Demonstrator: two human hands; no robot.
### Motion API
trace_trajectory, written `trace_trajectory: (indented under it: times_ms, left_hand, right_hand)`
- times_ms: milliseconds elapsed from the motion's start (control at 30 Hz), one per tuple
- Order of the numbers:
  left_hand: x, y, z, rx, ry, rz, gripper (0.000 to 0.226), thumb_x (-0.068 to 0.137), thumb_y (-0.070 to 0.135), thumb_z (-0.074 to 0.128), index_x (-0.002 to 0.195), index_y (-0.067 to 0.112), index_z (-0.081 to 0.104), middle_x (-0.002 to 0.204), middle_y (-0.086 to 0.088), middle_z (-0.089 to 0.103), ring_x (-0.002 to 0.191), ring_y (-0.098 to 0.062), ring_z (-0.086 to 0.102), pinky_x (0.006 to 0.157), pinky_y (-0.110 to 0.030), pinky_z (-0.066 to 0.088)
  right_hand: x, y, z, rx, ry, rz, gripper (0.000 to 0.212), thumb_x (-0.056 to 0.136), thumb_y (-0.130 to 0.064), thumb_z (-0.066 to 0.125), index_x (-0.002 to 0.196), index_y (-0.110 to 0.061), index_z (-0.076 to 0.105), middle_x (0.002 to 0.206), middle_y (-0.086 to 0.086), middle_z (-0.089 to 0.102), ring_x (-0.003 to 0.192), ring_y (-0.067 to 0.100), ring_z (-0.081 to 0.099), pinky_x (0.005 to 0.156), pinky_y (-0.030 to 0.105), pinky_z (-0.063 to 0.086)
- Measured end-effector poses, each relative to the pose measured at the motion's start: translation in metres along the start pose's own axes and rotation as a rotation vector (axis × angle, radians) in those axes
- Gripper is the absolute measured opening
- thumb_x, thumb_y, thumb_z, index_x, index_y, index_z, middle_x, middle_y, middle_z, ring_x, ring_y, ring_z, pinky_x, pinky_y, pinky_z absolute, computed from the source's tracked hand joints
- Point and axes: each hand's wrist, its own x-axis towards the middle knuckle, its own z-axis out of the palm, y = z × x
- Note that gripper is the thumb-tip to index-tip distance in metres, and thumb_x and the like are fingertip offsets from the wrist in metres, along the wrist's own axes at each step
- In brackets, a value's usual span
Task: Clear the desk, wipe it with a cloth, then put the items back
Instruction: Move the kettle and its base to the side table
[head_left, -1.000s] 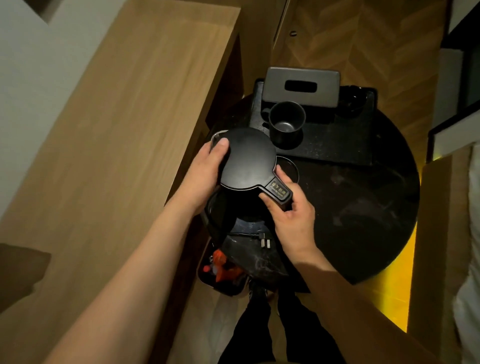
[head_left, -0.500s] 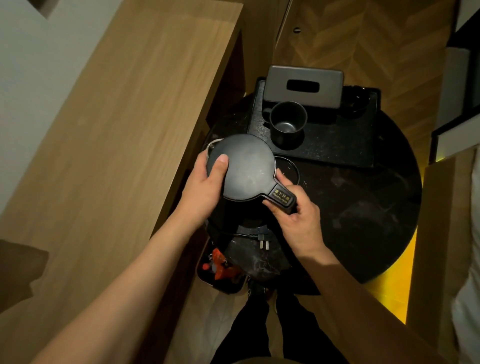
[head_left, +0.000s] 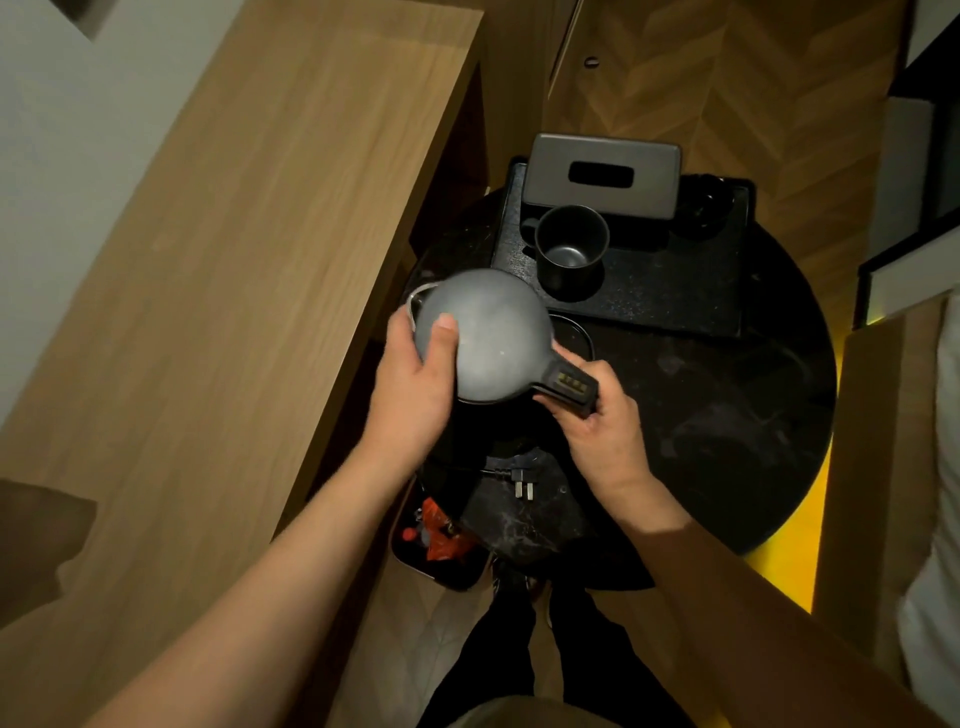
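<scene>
Bare forearms, black trousers (head_left: 519, 649)

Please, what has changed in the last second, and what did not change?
Both hands carried the kettle a little left, toward the desk. The left hand and right hand kept their grip. Mug, tray and plug stayed.

The kettle (head_left: 483, 332) is dark grey. The cup (head_left: 570, 249) and tray (head_left: 675, 296) are black. The round worktop (head_left: 727, 415) is black with pale marble streaks. The desk (head_left: 234, 260) is light brown wood. The floor (head_left: 727, 78) has a brown zigzag pattern.
</scene>
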Motion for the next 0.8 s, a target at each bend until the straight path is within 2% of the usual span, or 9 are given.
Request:
trace_trajectory:
  times_ms: [67,133,267,333,433,500,600,700,800]
  left_hand:
    - [-0.011,0.001,0.01,0.024,0.023,0.053,0.036,0.095,0.058,0.046,0.127,0.045,0.037,0.123,0.017,0.054,0.116,-0.005,0.057,0.096,-0.033,0.051]
    - [-0.012,0.003,0.015,0.013,0.027,0.076,0.037,0.097,0.055,0.046,0.131,0.042,0.037,0.123,0.018,0.054,0.117,-0.005,0.056,0.096,-0.035,0.052]
    - [0.007,0.001,0.006,-0.029,0.038,0.007,0.049,0.089,0.065,0.044,0.131,0.04,0.044,0.113,0.026,0.057,0.1,0.02,0.055,0.079,-0.013,0.045]
    - [0.018,0.0,0.001,-0.006,0.049,-0.014,0.057,0.084,0.072,0.043,0.13,0.04,0.048,0.11,0.029,0.059,0.097,0.023,0.054,0.078,-0.012,0.042]
    - [0.033,-0.003,-0.003,-0.025,0.04,-0.046,0.057,0.083,0.071,0.044,0.129,0.038,0.05,0.118,0.02,0.063,0.111,0.003,0.06,0.094,-0.029,0.049]
    - [0.038,0.001,-0.002,-0.018,0.023,-0.059,0.06,0.085,0.069,0.044,0.133,0.034,0.049,0.121,0.016,0.061,0.116,-0.008,0.059,0.1,-0.035,0.048]
    - [0.037,0.009,0.005,0.008,0.016,-0.039,0.059,0.09,0.065,0.044,0.136,0.028,0.048,0.118,0.016,0.06,0.111,-0.007,0.058,0.09,-0.028,0.047]
    - [0.025,0.014,0.017,0.045,0.015,-0.019,0.04,0.099,0.055,0.045,0.131,0.031,0.045,0.106,0.023,0.055,0.096,0.006,0.055,0.072,-0.009,0.038]
    - [0.01,0.011,0.026,0.07,-0.007,0.028,0.036,0.101,0.053,0.045,0.131,0.035,0.04,0.121,0.014,0.054,0.104,0.001,0.055,0.08,-0.013,0.042]
  right_hand:
    - [-0.002,0.0,-0.013,-0.038,0.018,0.024,0.031,0.076,-0.057,0.074,0.102,-0.058,0.057,0.105,-0.035,0.065,0.1,-0.009,0.063,0.082,0.007,0.046]
    - [-0.005,0.0,-0.015,-0.058,0.028,0.021,0.028,0.073,-0.06,0.071,0.096,-0.061,0.055,0.097,-0.033,0.066,0.093,-0.009,0.064,0.075,0.005,0.045]
    - [0.0,-0.009,-0.001,-0.082,0.033,0.015,0.022,0.072,-0.061,0.069,0.088,-0.056,0.055,0.09,-0.031,0.067,0.086,-0.009,0.064,0.072,0.006,0.045]
    - [0.007,-0.013,0.003,-0.104,0.013,0.012,0.025,0.072,-0.065,0.067,0.086,-0.047,0.055,0.088,-0.025,0.068,0.083,-0.006,0.066,0.068,0.008,0.047]
    - [0.019,-0.019,0.004,-0.159,-0.023,0.049,0.044,0.07,-0.069,0.066,0.087,-0.03,0.057,0.086,-0.018,0.07,0.077,-0.001,0.067,0.065,0.017,0.053]
    - [0.028,-0.023,-0.002,-0.204,-0.064,0.078,0.044,0.071,-0.067,0.069,0.091,-0.029,0.064,0.089,-0.023,0.07,0.08,-0.006,0.067,0.066,0.012,0.051]
    - [0.036,-0.03,-0.024,-0.225,-0.169,0.121,0.037,0.07,-0.065,0.071,0.094,-0.038,0.07,0.091,-0.023,0.072,0.085,-0.007,0.067,0.073,0.015,0.05]
    - [0.043,-0.039,-0.043,-0.227,-0.265,0.139,0.037,0.069,-0.069,0.07,0.08,-0.034,0.068,0.07,-0.014,0.068,0.067,-0.002,0.064,0.061,0.015,0.046]
    - [0.051,-0.046,-0.056,-0.29,-0.31,0.188,0.058,0.068,-0.081,0.063,0.076,-0.024,0.069,0.07,0.0,0.067,0.065,0.011,0.064,0.063,0.029,0.047]
